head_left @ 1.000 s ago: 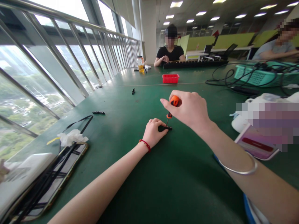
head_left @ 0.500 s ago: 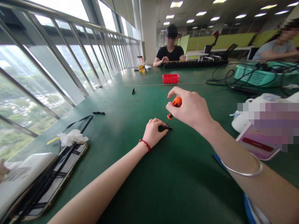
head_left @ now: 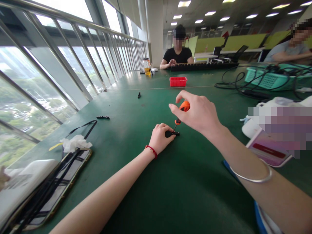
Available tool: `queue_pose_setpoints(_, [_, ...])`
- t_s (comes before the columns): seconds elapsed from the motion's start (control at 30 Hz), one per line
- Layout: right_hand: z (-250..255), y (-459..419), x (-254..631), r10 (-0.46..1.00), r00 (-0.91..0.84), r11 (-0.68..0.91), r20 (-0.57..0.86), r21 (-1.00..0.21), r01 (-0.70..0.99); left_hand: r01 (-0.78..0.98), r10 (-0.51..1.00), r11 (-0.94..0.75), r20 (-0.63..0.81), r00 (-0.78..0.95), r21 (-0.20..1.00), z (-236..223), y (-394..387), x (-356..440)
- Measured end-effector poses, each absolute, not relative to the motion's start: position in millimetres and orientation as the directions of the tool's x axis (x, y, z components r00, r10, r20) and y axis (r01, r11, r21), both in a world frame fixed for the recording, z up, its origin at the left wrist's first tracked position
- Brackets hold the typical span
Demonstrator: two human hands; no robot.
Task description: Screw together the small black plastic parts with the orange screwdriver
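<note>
My left hand (head_left: 159, 138) is closed around a small black part (head_left: 168, 133), pressing it against the green tabletop (head_left: 136, 169); the fingers hide much of it. An orange-and-black screwdriver (head_left: 185, 106) stands tilted with its tip on or just behind that part. My right hand (head_left: 201, 112) is at the screwdriver's handle, the fingers curled behind it and the thumb held away from the handle. The palm side of the grip is hidden.
A red tray (head_left: 178, 82) stands farther back. Small black pieces (head_left: 103, 117) lie to the left. A phone-like framed item (head_left: 58, 191) with straps is at near left. Cables and a teal basket (head_left: 264, 79) sit at right. Two other people sit beyond.
My right thumb has swung outward to the left, away from the screwdriver's handle. The left hand and the black part have stayed in place.
</note>
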State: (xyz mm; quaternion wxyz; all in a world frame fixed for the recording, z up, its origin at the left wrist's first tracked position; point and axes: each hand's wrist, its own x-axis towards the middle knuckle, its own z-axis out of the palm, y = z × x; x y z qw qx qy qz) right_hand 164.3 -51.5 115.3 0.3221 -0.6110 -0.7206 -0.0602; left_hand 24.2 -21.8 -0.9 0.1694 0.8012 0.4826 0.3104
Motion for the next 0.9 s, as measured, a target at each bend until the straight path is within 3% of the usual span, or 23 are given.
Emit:
queue_pose_setpoints(0.27, [113.8, -49.7, 165.1, 0.831, -0.056, 0.275, 0.553, -0.321, 0.906, 0.67, 0.881, -0.473, 0.33, 0.34, 0.573, -0.2, -22.2, 24.3])
queue_pose_setpoints(0.47, [113.7, -49.5, 165.6, 0.82, -0.066, 0.242, 0.569, -0.241, 0.94, 0.674, 0.883, -0.47, 0.324, 0.341, 0.57, 0.4, -22.3, 24.3])
queue_pose_setpoints(0.7, [113.4, -50.2, 164.3, 0.827, -0.054, 0.262, 0.559, -0.299, 0.918, 0.672, 0.883, -0.469, 0.323, 0.341, 0.573, 0.1, -22.0, 24.3])
queue_pose_setpoints(0.9, [112.3, -49.4, 164.1, 0.815, -0.055, 0.252, 0.577, -0.268, 0.93, 0.667, 0.881, -0.472, 0.333, 0.336, 0.577, -0.5, -22.2, 24.3])
